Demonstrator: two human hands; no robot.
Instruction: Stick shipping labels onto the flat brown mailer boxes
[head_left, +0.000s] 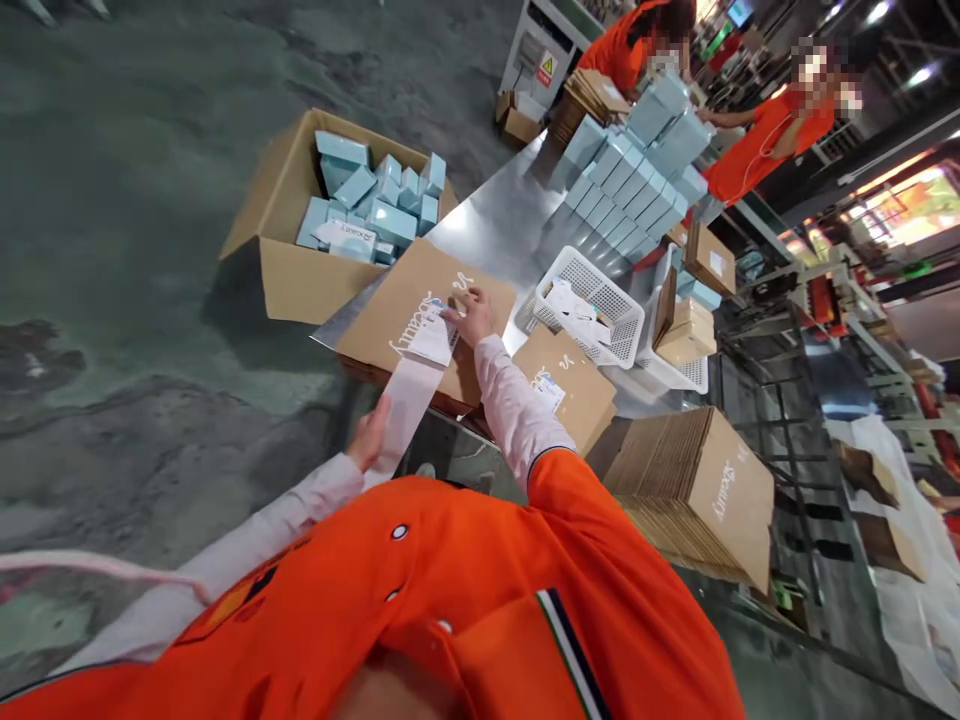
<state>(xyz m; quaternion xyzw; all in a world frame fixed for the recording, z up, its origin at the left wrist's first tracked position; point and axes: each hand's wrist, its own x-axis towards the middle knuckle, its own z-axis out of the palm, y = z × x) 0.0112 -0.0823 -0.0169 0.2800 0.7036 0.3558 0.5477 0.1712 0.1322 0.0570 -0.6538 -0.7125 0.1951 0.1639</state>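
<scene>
My left hand (370,432) is closed around a long white strip of labels (407,405), which hangs down toward my body. The strip's upper end has a printed shipping label (433,338) lying over the top flat cardboard carton (405,290), with white lettering on it. My right hand (472,315) is over that carton, thumb and fingers pinched at the label's upper edge. More flattened cartons lie underneath. Just right of my right forearm, another flat carton (581,375) bears a label (549,392).
An open cardboard box (315,285) of light-blue boxes stands left. White plastic baskets (626,330) and stacked blue boxes (630,185) sit on the metal table (491,215). A stack of folded cartons (686,490) is at right. Two people in orange work at the far end.
</scene>
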